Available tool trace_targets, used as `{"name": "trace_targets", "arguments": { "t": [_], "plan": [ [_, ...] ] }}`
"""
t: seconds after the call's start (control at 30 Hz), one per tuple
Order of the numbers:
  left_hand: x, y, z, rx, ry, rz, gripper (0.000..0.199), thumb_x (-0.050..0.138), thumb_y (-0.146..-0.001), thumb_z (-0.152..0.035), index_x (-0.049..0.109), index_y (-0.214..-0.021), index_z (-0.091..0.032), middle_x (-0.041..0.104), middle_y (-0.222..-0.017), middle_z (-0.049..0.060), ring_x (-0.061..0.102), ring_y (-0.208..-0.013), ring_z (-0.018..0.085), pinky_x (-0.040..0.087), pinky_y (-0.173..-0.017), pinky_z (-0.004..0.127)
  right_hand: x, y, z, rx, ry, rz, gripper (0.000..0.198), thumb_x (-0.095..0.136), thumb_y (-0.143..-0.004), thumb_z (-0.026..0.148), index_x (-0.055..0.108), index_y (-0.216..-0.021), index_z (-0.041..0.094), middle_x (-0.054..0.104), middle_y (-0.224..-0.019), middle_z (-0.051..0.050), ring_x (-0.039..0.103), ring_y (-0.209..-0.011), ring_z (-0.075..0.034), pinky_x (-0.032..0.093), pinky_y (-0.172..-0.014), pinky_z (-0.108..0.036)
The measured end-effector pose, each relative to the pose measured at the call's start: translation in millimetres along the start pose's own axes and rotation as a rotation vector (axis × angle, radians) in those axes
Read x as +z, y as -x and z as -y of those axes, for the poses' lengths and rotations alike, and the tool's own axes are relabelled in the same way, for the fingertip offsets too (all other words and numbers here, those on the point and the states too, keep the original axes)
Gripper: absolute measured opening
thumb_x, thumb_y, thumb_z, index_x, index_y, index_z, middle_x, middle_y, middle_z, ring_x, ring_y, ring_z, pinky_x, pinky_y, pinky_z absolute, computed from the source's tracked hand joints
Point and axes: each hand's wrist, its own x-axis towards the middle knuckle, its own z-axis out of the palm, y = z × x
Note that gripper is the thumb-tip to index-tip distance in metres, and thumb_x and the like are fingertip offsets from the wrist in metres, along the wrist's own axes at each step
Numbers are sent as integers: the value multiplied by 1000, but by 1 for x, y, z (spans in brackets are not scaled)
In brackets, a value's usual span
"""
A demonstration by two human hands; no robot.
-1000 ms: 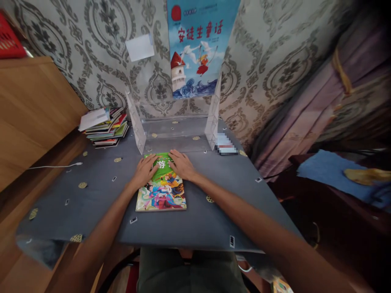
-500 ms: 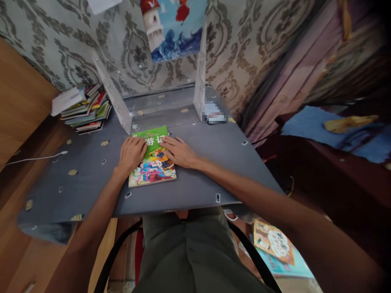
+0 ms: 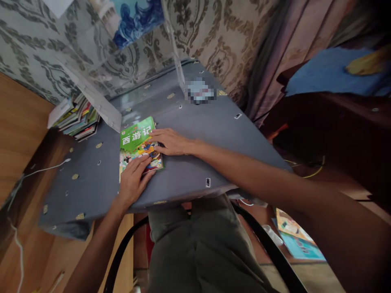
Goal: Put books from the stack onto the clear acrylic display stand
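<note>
A closed picture book (image 3: 134, 140) with a green top, white characters and colourful figures lies flat on the grey-covered table (image 3: 195, 134). Across its lower cover rests my left hand (image 3: 134, 179), fingers stretched out towards the book's right side. My right hand (image 3: 171, 141) comes in from the right, its extended fingertips touching the cover near the right edge. Neither hand grips the book. The lower part of the cover is partly hidden under my left hand.
Behind the book stands a clear plastic stand (image 3: 104, 108). A stack of books (image 3: 76, 118) sits at the table's back left. A white cable (image 3: 49, 167) lies on the left. Further books (image 3: 301, 240) are low on the right. A chair arm (image 3: 122, 252) curves beside my legs.
My left hand has slid down from the title to the lower cover, uncovering the characters. My right hand stays at the book's right side. The view has turned right.
</note>
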Motion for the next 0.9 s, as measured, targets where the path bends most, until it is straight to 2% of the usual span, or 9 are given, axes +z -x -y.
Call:
{"name": "trace_targets", "arguments": {
  "t": [0.17,0.5,0.63,0.77,0.9],
  "plan": [
    [-2,-1,-5,-4,0,-35,31,51,-101,-35,64,-125,-22,71,-127,9,64,-120,23,49,-106,43,-4,-2,-1,-19,-16,-7,39,52,-96,23,62,-133,17,60,-141,-14,50,-135,-29,39,-112,-51],
    [-5,-4,-13,-78,8,-29,32,47,-102,-35,69,-121,-22,72,-125,9,66,-119,24,49,-106,48,-4,-2,-1,-25,17,-33,38,57,-93,25,67,-129,22,64,-137,-10,55,-131,-27,43,-109,-46],
    [-5,-4,-14,-114,21,-33,33,45,-102,-37,69,-120,-23,72,-125,9,66,-118,24,48,-107,49,-7,-2,1,-13,18,-7,41,57,-93,29,66,-132,21,63,-139,-12,55,-131,-29,45,-107,-46],
    [-5,-4,-14,-100,16,-34,34,44,-102,-36,70,-118,-21,72,-124,10,66,-117,23,49,-105,46,-12,-1,4,-17,16,40,46,58,-93,39,65,-134,18,61,-140,-16,54,-132,-32,45,-105,-49],
    [-5,-4,-12,-69,-3,-24,33,46,-101,-37,69,-118,-20,71,-125,11,65,-118,24,49,-105,45,-11,0,5,-27,34,80,62,62,-88,56,60,-139,21,58,-142,-15,48,-137,-34,41,-109,-53]
  ]
}}
